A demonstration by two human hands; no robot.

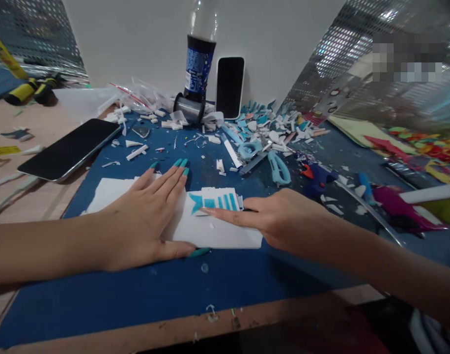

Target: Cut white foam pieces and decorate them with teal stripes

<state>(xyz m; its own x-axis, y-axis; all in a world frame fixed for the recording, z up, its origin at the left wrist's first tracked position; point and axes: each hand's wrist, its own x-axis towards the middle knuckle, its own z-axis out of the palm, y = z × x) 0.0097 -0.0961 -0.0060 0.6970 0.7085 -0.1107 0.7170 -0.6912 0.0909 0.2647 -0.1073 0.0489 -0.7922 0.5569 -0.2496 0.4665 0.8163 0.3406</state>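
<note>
My left hand lies flat with fingers stretched over a white sheet, holding it down on the blue mat. A small white piece with turquoise tail-like and striped shapes lies on the sheet's upper edge, right of that hand. From the right, my right hand reaches in with its index finger extended, the tip touching the lower edge of the turquoise tail shape. Its thumb is apart from the index finger, near the piece's right edge; the other fingers are curled under and partly hidden. Light-blue-handled scissors lie beyond it.
White and turquoise scraps litter the back of the blue mat. Behind stand a bottle, a grey spool and an upright phone. Another phone lies left. A purple glue gun lies right.
</note>
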